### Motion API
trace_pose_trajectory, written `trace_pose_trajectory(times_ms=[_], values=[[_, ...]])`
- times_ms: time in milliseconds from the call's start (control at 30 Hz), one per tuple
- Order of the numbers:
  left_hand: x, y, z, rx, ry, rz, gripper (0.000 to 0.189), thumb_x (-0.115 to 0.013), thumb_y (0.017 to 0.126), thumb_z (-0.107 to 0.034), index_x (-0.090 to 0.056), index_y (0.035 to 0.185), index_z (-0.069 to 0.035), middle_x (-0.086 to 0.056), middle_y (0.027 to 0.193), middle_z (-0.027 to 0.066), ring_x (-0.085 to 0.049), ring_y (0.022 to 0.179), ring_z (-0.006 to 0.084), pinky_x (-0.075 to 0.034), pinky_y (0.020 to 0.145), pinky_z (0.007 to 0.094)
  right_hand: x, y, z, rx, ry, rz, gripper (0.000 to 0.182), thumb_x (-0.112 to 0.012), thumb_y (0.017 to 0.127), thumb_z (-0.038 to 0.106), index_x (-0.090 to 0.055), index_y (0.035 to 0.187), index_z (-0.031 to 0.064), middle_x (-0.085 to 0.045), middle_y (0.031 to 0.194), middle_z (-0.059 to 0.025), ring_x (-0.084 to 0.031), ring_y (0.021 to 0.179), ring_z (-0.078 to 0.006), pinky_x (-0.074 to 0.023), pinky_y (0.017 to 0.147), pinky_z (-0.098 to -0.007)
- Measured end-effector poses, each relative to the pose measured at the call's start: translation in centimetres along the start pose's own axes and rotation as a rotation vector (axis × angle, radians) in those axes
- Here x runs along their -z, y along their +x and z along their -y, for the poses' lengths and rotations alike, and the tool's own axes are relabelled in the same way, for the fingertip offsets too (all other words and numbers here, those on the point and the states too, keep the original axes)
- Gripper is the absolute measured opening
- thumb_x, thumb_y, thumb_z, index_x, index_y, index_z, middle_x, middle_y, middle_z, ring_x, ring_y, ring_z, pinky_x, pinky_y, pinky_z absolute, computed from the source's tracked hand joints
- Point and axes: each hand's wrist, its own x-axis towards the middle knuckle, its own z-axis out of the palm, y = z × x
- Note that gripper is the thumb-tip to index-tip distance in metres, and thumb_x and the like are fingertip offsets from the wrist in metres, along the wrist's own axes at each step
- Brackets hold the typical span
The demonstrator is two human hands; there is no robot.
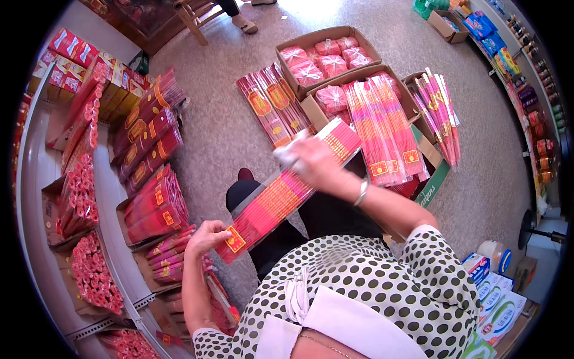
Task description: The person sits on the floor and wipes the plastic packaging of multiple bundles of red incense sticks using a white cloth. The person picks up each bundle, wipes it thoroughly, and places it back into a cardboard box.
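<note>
A flat, clear-wrapped pack of pink incense sticks (pixel 287 195) with gold writing lies slantwise above my lap. My left hand (pixel 210 237) grips its lower end by the thumb, beside a yellow-and-red label (pixel 235 239). Over the upper half, my right hand (pixel 319 164) presses a crumpled white cloth (pixel 293 152) against the wrapper; hand and cloth are blurred. Similar wrapped packs (pixel 381 130) are piled just beyond my right hand, on an open carton (pixel 314 112). Dark red packs with gold labels (pixel 273 105) lie to the left of that carton.
On the left, metal shelves (pixel 101 264) hold cartons of pink rolled bundles and several incense packs (pixel 157 208). Ahead stands a carton (pixel 329 36) of pink wrapped packets. Goods line the right shelf (pixel 520 67). Another person's foot (pixel 244 24) is beside a wooden stool (pixel 195 20).
</note>
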Motion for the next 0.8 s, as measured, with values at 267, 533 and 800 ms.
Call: trace_pose_trajectory(times_ms=[267, 533, 800], values=[[-0.7, 0.5, 1.9, -0.070, -0.119, -0.033, 0.010, -0.064, 0.081, -0.012, -0.063, 0.080, -0.002, -0.060, 0.072, -0.0033, -0.052, 0.064, 0.0046, -0.043, 0.057, 0.0212, -10.3, -4.3, 13.4, 0.485, 0.175, 0.130, 0.048, -0.066, 0.066, 0.026, -0.055, 0.109, 0.0100, -0.048, 0.121, -0.0101, -0.042, 0.117, -0.0287, -0.0370, 0.092, -0.0465], [-1.0, -0.2, 1.4, -0.067, -0.133, -0.032, 0.007, -0.062, 0.082, -0.007, -0.061, 0.080, -0.001, -0.062, 0.072, 0.0006, -0.056, 0.062, 0.0069, -0.046, 0.059, 0.0222, 0.5, -1.9, -1.2, -0.024, -0.087, 0.009, 0.032, -0.065, 0.070, 0.013, -0.058, 0.101, 0.0056, -0.056, 0.109, -0.0102, -0.053, 0.102, -0.0267, -0.0410, 0.086, -0.0439], [-1.1, 0.1, -0.6, -0.095, 0.017, -0.142, 0.009, -0.062, 0.081, -0.009, -0.061, 0.077, -0.001, -0.057, 0.066, -0.0037, -0.049, 0.060, 0.0039, -0.040, 0.054, 0.0213, 5.6, -5.6, -13.7, -0.587, 0.054, -0.176, 0.031, -0.058, 0.076, 0.014, -0.056, 0.104, 0.0005, -0.060, 0.093, -0.0183, -0.057, 0.089, -0.0336, -0.0445, 0.082, -0.0404]])
